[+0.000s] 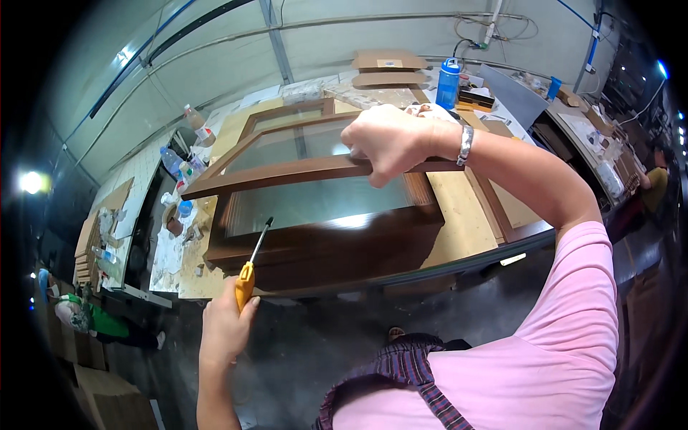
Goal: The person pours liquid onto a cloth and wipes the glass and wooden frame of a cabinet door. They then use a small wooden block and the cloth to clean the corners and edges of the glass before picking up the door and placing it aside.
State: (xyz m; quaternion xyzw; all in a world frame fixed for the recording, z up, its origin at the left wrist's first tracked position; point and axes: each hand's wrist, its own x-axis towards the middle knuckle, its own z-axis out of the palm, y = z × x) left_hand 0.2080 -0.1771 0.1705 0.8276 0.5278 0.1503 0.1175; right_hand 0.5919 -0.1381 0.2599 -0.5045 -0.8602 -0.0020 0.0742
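Observation:
My right hand (401,143) is closed over the near rail of a dark brown wooden frame (279,175) with a glass pane. That frame is tilted, its near rail raised over a thick dark wooden piece (322,261) with a glass top, lying on the workbench. In my left hand (224,326), low and to the left, is a screwdriver (245,285) with a yellow handle. Its thin shaft points up and away, and its dark tip appears in front of the glass top. The fingertips of my right hand are partly hidden behind the rail.
Another brown frame (287,115) lies farther back. A blue bottle (448,84) and flat cardboard (388,61) stand at the back; several plastic bottles (172,161) are at the left. One person (93,319) is at far left, another (653,183) at far right.

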